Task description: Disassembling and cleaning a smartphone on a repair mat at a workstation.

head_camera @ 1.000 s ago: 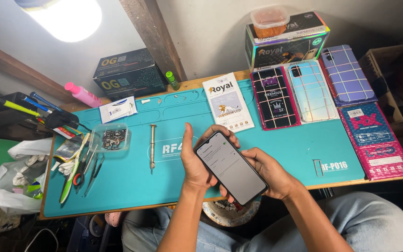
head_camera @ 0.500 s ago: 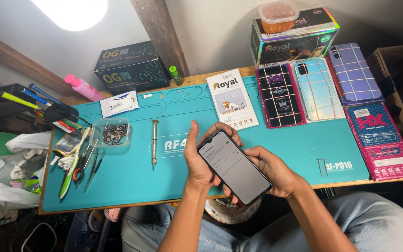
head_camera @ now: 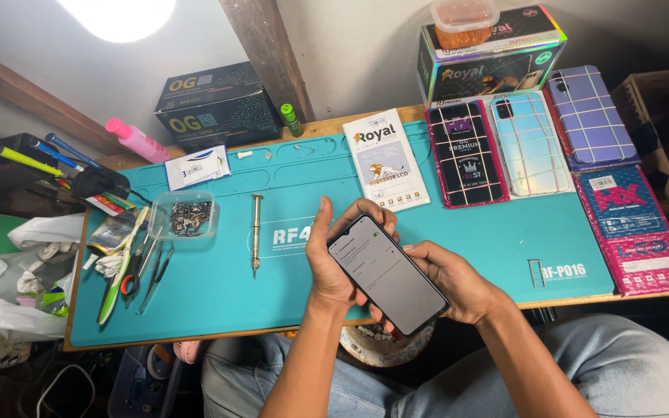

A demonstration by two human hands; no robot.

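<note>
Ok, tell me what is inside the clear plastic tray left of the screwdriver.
The clear tray on the teal mat holds a heap of small dark parts, apparently screws and metal bits. Whatever lies under the heap is covered.

Dark smartphone [head_camera: 388, 275] — lit screen, tilted

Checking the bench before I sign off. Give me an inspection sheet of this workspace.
Surface: teal work mat on a wooden table.
Job's things: smartphone, screen lit, held above the mat's near edge.
Clutter: screwdriver, clear tray of small parts, tweezers and cutters, packaged phone covers, flat white box, black box.
Grips: left hand and right hand both hold the smartphone.
Cables: white cable on the floor at left.
Surroundings: lamp above, plastic bags left, ashtray on the lap.
</note>
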